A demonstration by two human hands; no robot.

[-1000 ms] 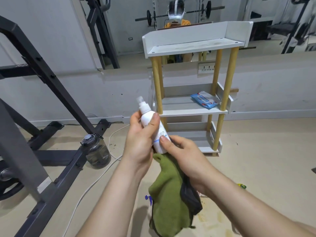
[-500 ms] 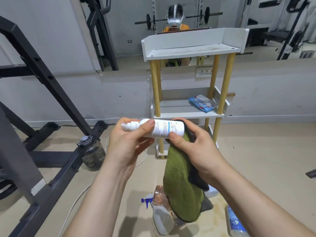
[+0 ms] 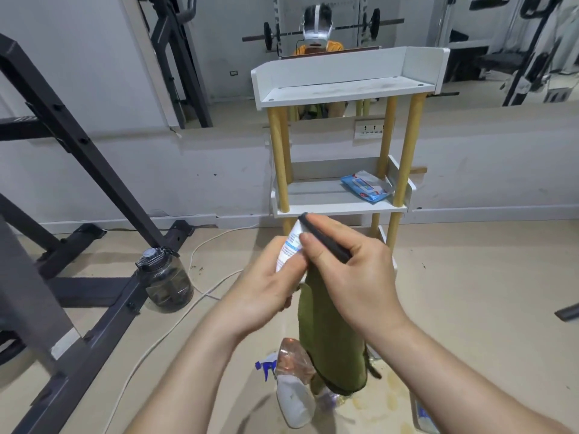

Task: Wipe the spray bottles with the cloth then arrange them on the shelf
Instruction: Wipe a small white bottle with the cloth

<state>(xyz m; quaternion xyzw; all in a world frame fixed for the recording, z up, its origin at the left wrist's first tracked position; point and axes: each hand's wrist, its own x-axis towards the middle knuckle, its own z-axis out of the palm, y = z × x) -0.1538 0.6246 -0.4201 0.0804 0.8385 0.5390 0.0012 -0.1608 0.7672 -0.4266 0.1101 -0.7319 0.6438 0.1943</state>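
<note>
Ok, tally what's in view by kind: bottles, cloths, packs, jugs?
Small white bottle, held: 1
Floor bottles: 2, the trigger bottle and a cut-off bottle at the frame edge
Green cloth: 1
Wipes pack on the middle shelf: 1
Water jug: 1
Total: 6
</note>
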